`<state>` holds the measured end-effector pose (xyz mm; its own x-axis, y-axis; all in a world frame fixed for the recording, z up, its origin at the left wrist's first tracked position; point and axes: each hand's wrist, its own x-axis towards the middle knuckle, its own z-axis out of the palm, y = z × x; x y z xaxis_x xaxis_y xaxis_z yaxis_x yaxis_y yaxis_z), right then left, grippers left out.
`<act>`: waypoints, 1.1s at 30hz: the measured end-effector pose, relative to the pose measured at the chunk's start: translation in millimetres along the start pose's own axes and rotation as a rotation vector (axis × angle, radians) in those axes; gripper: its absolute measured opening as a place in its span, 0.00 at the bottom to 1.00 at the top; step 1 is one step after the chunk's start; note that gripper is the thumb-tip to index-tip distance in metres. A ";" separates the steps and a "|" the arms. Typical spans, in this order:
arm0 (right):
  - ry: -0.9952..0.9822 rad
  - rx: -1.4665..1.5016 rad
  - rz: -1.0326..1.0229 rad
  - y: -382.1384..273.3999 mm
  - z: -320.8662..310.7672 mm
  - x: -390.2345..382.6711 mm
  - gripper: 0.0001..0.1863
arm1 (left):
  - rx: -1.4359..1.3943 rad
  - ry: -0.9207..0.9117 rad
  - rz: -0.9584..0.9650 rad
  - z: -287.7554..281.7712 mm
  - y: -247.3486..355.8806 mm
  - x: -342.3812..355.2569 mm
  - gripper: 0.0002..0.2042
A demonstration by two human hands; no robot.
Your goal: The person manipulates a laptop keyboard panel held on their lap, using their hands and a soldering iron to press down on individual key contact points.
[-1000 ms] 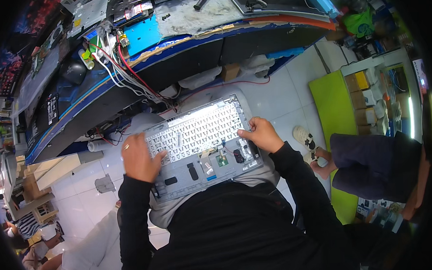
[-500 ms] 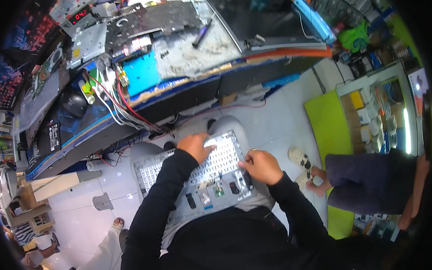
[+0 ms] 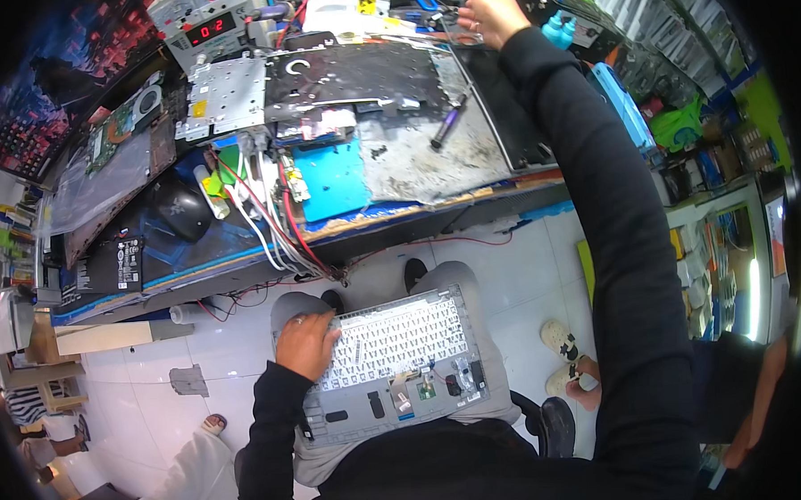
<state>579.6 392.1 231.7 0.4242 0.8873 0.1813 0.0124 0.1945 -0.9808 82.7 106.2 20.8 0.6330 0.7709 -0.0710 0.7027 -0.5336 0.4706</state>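
Note:
A grey laptop top case (image 3: 354, 411) lies keyboard-underside up across my lap, showing the white keyboard backing (image 3: 395, 340), small boards, ribbon cables and dark speaker parts. My left hand (image 3: 308, 343) grips it at its upper left, fingers curled over that corner. Far from it, at the upper right, my right hand (image 3: 489, 16) reaches over the cluttered bench, fingers loosely curled and apart, nothing visible in them, beside small tools and light-blue bottles (image 3: 559, 30). Below that hand lies a dark screen panel (image 3: 492, 85).
The bench (image 3: 415, 164) holds metal plates, a purple pen-like tool (image 3: 449, 123), a power supply (image 3: 198, 17), bundled cables, a mouse (image 3: 177, 211) and a battery (image 3: 102, 267). Other people's legs and feet (image 3: 566, 359) are at both sides; a glass display case (image 3: 714, 263) stands right.
My right hand left the top case and moved up to the bench. My left hand, briefly at the case's top middle, is back at its left. The view has tilted toward the bench.

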 end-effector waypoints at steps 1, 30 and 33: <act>0.035 0.032 0.020 4.4 6.9 21.9 0.11 | -0.047 0.036 -0.007 -1.2 -5.1 -5.6 0.16; 0.143 0.135 -0.140 -52.8 -112.0 -20.0 0.18 | -0.096 0.065 -0.041 -4.6 -7.2 -16.7 0.19; 0.133 0.133 -0.140 -53.5 -112.8 -24.4 0.18 | -0.093 0.072 -0.043 -3.7 -8.3 -17.4 0.20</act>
<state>670.7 312.9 271.7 0.5427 0.7865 0.2949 -0.0364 0.3728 -0.9272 64.7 98.5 21.4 0.5756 0.8171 -0.0315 0.6937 -0.4676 0.5478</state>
